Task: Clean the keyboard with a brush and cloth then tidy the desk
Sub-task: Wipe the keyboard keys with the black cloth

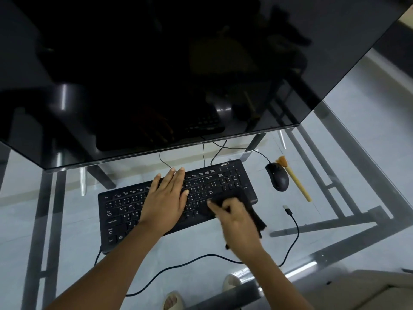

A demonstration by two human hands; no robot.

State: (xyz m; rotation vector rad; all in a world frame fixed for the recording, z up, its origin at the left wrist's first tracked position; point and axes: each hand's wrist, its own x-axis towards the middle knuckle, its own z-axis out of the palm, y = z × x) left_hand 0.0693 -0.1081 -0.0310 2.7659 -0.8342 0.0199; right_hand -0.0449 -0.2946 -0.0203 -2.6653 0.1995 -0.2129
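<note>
Left hand lies flat on the middle of the black keyboard, fingers straight and spread toward 12 o'clock, pressing it down and hiding the keys beneath. Right hand is motion-blurred, so the finger positions are hard to read, but it clutches a dark cloth on the keyboard's right end, at 4 o'clock from the left hand. Black cloth on black keys: where one ends is hard to tell, and a flap hangs past the keyboard's near edge. The brush, pale handle and orange bristles, lies on the glass desk at 2 o'clock, just beside the black mouse, its bristle end partly hidden behind it. A loose cable with a free plug trails at 3 o'clock. The dark monitor fills the top, edges cut off.
</note>
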